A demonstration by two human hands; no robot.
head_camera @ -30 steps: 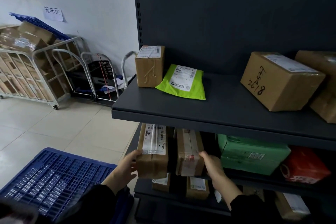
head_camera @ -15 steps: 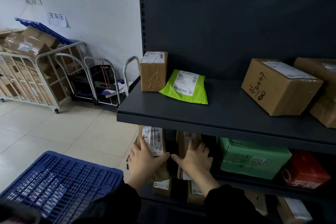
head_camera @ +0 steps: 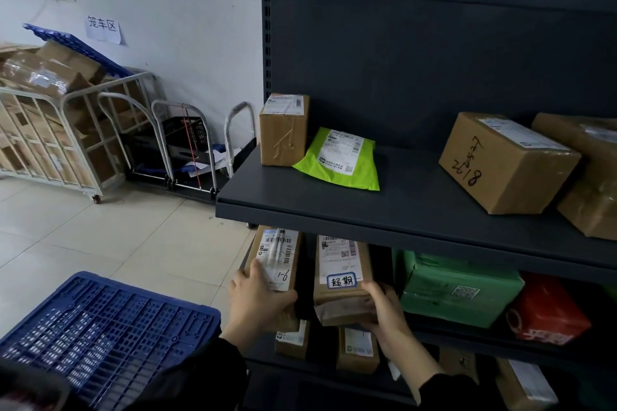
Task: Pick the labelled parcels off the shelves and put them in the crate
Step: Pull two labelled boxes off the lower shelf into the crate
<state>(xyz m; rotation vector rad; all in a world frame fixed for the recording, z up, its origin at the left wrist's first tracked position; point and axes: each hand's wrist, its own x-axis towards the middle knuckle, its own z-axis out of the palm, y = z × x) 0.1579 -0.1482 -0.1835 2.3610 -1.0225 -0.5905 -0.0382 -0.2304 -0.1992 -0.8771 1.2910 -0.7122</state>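
Shelving dark metal; left hand grips parcel 1-6, right hand neighbouring parcel; blue crate, tiled floor.

Dim, flat light; lower shelf deep in shadow, floor brighter, edges bowed, bottom-left corner blurred.

Crate cropped, lowest parcels — half-hidden
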